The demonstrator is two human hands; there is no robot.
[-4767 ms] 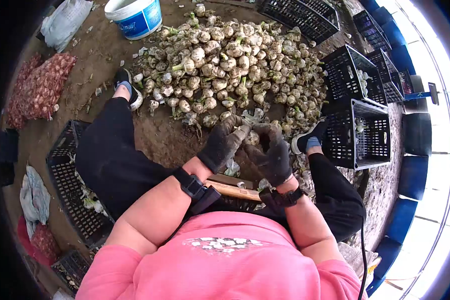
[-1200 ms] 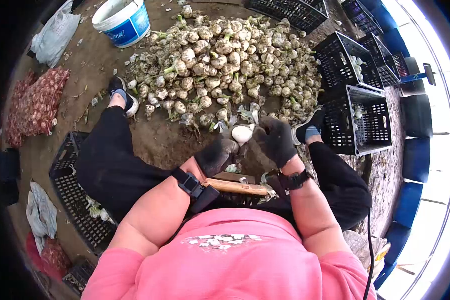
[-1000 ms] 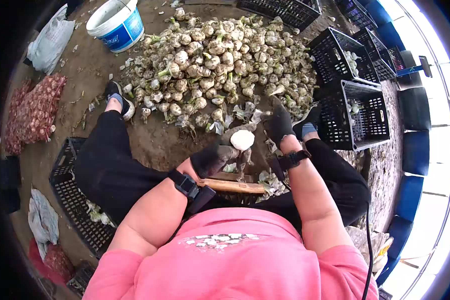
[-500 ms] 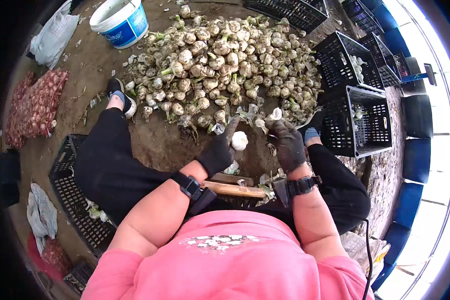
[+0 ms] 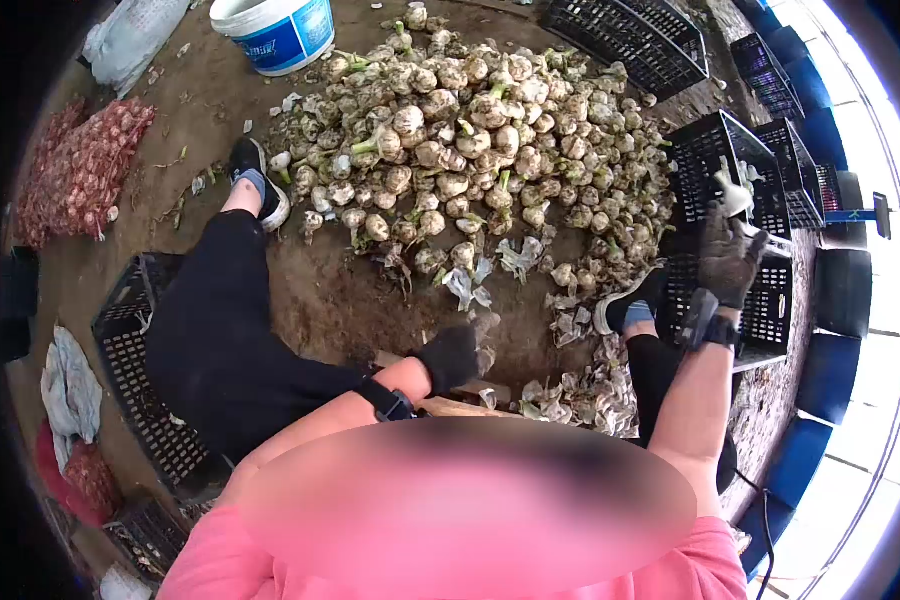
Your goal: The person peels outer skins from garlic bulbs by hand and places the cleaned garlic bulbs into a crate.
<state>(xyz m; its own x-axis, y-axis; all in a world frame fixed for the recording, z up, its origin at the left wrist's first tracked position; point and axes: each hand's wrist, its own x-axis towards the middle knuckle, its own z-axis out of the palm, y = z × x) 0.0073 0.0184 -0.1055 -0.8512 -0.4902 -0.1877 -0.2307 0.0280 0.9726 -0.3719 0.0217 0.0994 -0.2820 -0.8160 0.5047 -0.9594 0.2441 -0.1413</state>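
Observation:
My right hand (image 5: 730, 258), in a dark glove, reaches over the black crates at the right with fingers spread. A white garlic bulb (image 5: 737, 198) is right at its fingertips, and the thumb stands apart from it; whether they still touch is unclear. My left hand (image 5: 456, 354), also gloved, is low in front of my body above a wooden piece (image 5: 455, 407). Its fingertips are slightly apart, with no bulb visible between them. A large heap of soil-stained garlic bulbs (image 5: 470, 140) lies on the ground ahead.
Black crates (image 5: 710, 160) stand at the right, another crate (image 5: 155, 400) beside my left leg. Peeled skins (image 5: 580, 395) lie between my legs. A blue-white bucket (image 5: 280, 40) and a red mesh sack (image 5: 85, 175) are at the left.
My right hand has swung right, from in front of me to the crates, where a white bulb is at its fingers. My left hand has lowered and its white bulb is gone.

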